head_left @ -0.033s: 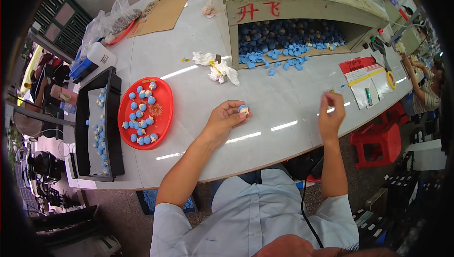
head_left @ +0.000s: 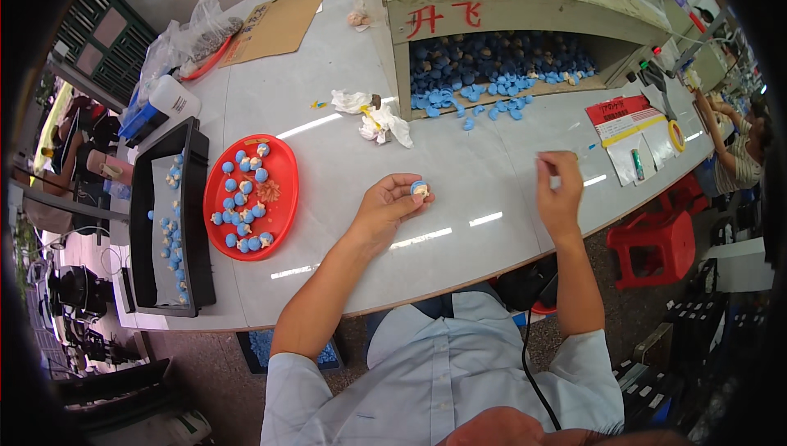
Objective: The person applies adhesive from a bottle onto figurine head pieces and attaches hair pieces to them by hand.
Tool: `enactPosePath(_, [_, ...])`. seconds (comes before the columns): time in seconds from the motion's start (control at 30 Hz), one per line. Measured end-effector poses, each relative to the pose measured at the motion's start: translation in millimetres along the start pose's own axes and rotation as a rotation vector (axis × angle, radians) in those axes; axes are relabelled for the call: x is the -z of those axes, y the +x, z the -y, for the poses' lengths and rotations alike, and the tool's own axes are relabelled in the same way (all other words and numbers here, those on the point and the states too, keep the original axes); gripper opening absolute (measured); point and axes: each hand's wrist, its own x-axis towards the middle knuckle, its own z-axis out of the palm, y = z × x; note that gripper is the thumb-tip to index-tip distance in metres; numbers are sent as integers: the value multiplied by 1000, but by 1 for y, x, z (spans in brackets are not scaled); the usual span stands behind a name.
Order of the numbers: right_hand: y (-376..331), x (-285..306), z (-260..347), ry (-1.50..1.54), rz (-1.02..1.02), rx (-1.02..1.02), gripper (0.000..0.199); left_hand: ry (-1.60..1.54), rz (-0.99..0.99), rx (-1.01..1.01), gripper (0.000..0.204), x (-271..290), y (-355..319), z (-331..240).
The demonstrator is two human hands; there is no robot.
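Small round blue-and-cream piece point(head_left: 420, 188) pinched in left hand point(head_left: 389, 207) fingers

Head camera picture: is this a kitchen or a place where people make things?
Probably a small workshop. A long worktable holds a red tray of little blue pieces, and a box is full of more. The left hand holds one blue piece.
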Motion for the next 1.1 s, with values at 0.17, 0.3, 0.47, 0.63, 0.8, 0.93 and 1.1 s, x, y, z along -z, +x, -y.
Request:
enactPosePath(0.17, [48, -71, 9, -134, 272, 10, 11, -5, -48, -30, 32, 2, 5, -2])
enactPosePath(0.3, [69, -99, 6, -382, 462, -276, 18, -8, -81, -61, 33, 7, 7, -2])
enactPosePath(0.47, [53, -103, 3, -311, 465, -109, 18, -54, -58, -71, 35, 9, 5, -3])
enactPosePath(0.63, [40, -96, 9, -44, 598, -5, 19, -51, -41, -80, 37, 9, 5, -2])
enactPosePath(0.8, [41, -97, 21, -129, 502, -148, 19, -30, -53, -96, 37, 5, 4, -2])
enactPosePath(0.93, [37, -102, 16, -170, 499, -108, 19, -11, -72, -92, 36, 5, 4, -1])
enactPosePath(1.1, [35, -92, 28, -171, 561, -8, 17, -5, -91, -72, 35, 4, 6, 1])
